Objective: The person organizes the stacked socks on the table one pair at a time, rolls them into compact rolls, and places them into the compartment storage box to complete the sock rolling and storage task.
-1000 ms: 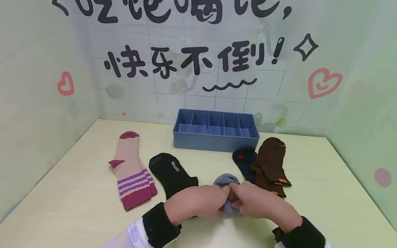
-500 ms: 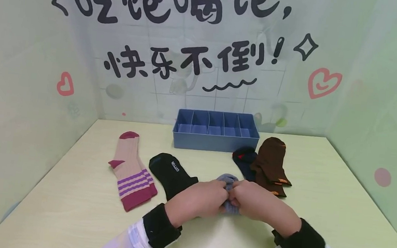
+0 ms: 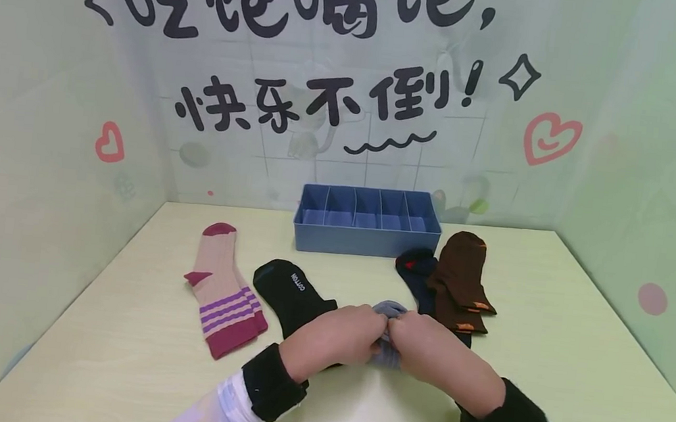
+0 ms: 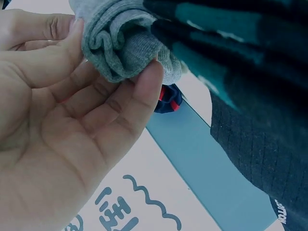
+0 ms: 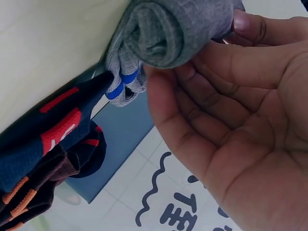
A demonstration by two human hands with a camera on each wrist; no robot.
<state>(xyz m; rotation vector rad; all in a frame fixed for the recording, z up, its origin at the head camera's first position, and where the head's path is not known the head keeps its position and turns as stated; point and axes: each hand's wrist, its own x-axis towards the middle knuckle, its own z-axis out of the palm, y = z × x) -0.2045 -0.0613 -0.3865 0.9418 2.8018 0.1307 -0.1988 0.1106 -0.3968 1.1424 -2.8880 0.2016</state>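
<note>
Both hands meet over a grey sock bundle (image 3: 386, 360) near the table's middle. My left hand (image 3: 341, 337) grips one end of it, thumb and fingers curled round the coil. From the other side my right hand (image 3: 437, 356) holds the opposite end. Wound layers show in the grey sock roll (image 4: 120, 45) in the left wrist view. In the right wrist view, an unrolled part with blue bands (image 5: 126, 82) extends beyond the grey sock roll (image 5: 171, 36). Black socks (image 3: 290, 295) lie flat beside my left hand, marked COTTON.
A blue box (image 3: 367, 242) with several compartments stands at the back. Brown socks (image 3: 460, 277) overlap navy socks (image 3: 413, 283) with red patches, just beyond my right hand. Pink socks (image 3: 221, 281) with purple stripes lie at the left of the pale table (image 3: 116, 353).
My right hand has shifted slightly toward me, uncovering a dark cuff beneath the brown socks. My fingers have changed their hold on the grey bundle, which stays in about the same place.
</note>
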